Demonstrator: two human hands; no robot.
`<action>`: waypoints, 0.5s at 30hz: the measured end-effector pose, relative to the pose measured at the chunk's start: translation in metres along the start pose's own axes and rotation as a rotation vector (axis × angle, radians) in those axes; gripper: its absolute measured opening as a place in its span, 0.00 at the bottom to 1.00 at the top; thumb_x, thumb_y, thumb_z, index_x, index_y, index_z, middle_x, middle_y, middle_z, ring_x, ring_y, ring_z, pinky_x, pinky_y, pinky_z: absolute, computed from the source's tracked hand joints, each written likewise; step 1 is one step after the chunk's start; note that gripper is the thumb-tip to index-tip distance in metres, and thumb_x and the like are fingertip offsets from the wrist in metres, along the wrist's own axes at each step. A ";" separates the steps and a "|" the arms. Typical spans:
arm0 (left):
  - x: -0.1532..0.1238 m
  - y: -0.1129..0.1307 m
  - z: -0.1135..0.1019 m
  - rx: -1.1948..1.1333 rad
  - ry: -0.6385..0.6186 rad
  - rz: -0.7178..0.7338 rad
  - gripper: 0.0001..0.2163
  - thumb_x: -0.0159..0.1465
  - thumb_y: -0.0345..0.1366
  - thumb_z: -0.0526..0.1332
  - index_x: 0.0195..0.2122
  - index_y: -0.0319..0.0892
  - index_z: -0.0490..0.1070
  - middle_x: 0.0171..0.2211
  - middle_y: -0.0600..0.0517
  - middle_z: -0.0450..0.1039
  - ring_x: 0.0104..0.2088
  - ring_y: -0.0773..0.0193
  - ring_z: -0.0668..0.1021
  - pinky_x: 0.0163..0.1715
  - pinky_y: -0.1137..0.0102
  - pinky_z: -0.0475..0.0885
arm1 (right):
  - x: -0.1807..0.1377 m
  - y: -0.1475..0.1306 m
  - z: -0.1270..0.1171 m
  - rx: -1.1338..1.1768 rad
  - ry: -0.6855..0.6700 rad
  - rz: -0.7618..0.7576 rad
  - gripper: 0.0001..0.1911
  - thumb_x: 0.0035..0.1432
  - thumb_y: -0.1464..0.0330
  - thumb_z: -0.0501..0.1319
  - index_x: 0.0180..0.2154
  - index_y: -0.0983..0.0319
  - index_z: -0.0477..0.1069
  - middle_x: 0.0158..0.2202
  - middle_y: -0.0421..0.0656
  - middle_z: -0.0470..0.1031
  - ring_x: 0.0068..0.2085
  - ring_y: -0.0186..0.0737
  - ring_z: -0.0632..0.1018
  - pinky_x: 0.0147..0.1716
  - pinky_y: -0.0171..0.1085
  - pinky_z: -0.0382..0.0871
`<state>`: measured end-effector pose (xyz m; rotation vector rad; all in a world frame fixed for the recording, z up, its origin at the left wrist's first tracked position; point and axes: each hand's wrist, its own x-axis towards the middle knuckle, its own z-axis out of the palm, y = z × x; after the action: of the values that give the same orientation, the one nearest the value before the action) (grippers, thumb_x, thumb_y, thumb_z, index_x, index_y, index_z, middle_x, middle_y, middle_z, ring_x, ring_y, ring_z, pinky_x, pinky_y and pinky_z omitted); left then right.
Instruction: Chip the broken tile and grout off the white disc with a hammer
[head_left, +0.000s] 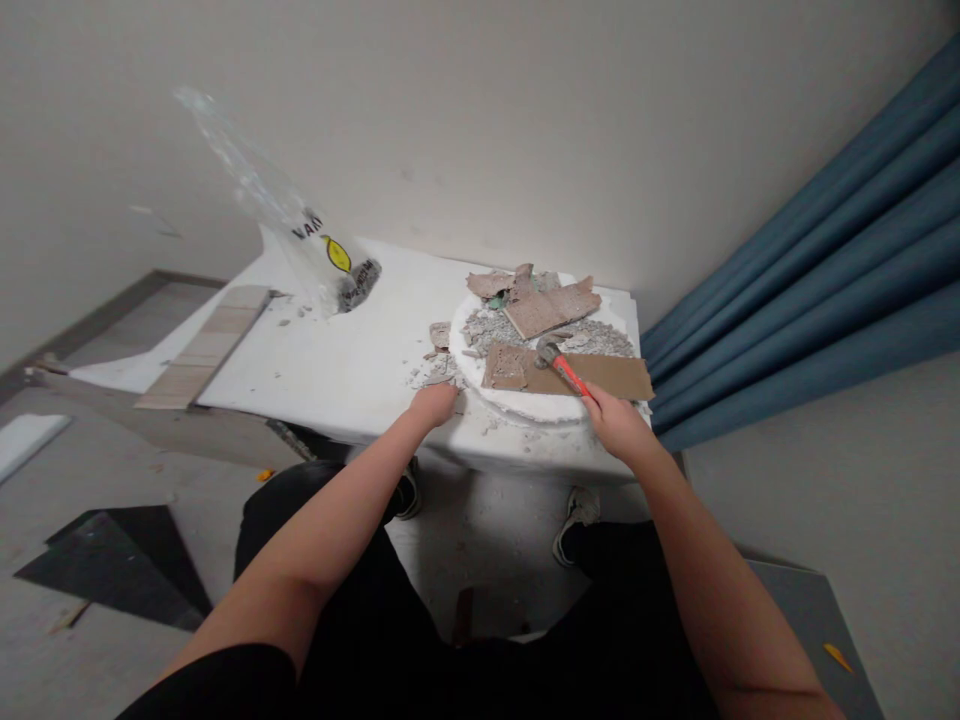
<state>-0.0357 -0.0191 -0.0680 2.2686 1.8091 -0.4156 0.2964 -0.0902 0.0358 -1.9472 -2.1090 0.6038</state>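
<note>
My right hand [616, 418] is closed round the red handle of a small hammer [564, 368]. The hammer's metal head rests on a brown tile piece [600, 376] lying on a white round block [525, 402]. Broken tile pieces [551, 308] and grey rubble cover the back of that block. My left hand [433, 402] is curled, knuckles up, at the near edge of the white table [345, 370], just left of the round block and beside small tile crumbs [439, 372]. What it holds, if anything, is hidden.
A clear plastic bag [300, 235] with a yellow logo stands on the table's far left. A long grey tile strip [206, 348] lies over the left edge. Blue curtain [825, 270] hangs at the right. Dark tiles [120, 560] lie on the floor at the left.
</note>
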 end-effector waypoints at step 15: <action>-0.002 -0.008 -0.035 -0.192 0.231 -0.275 0.16 0.62 0.36 0.57 0.50 0.38 0.71 0.42 0.38 0.79 0.43 0.49 0.80 0.39 0.63 0.73 | 0.002 0.002 0.005 -0.063 -0.011 0.013 0.25 0.71 0.61 0.47 0.65 0.56 0.65 0.55 0.49 0.78 0.50 0.54 0.79 0.48 0.44 0.70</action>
<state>-0.0405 -0.0080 -0.0347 2.0141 2.1804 -0.0176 0.2956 -0.0894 0.0303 -1.9965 -2.1489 0.5573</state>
